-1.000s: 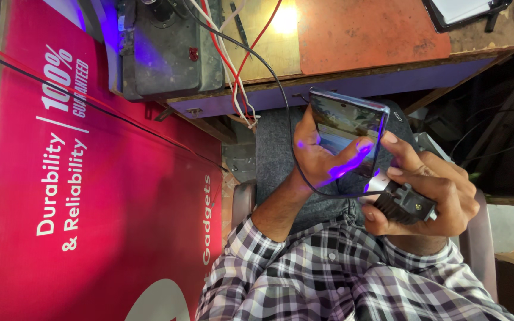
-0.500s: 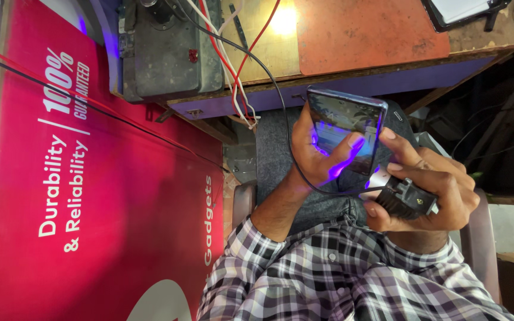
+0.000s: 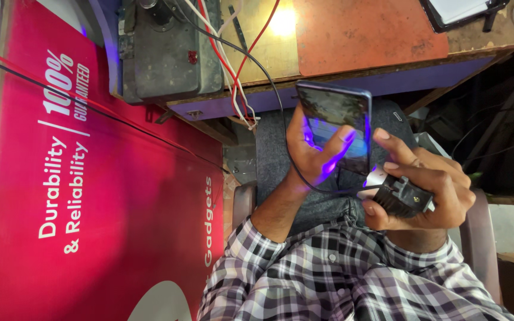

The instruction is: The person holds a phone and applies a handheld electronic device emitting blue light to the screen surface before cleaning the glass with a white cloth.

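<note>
Left hand [image 3: 310,148] wrapped around a phone [image 3: 335,122], fingers [image 3: 339,151] curled across its glass face, thumb side against the near edge. Phone held above the lap, just below the edge of the tabletop [image 3: 388,65], dark screen tinted by violet light. Right hand [image 3: 429,187] clenched on a small black lamp [image 3: 397,193], fingers closed tight over its body, its pale front end aimed at the lower part of the phone and almost touching it. Violet glow falling on the left fingers and on the glass. Thin black cable [image 3: 281,119] running from the lamp up past the left wrist to the tabletop.

On the tabletop: a grey metal box [image 3: 174,53] at the left, red and white wires [image 3: 233,65] hanging over the edge beside it, an orange mat [image 3: 364,32] to the right, a bright spot of light glaring off the surface between box and mat, a dark clipboard [image 3: 459,12] at the far corner. Large red banner [image 3: 90,196] with white lettering filling the left side. Checked sleeves [image 3: 340,273] in the foreground, grey trousers [image 3: 316,202] beneath the hands.
</note>
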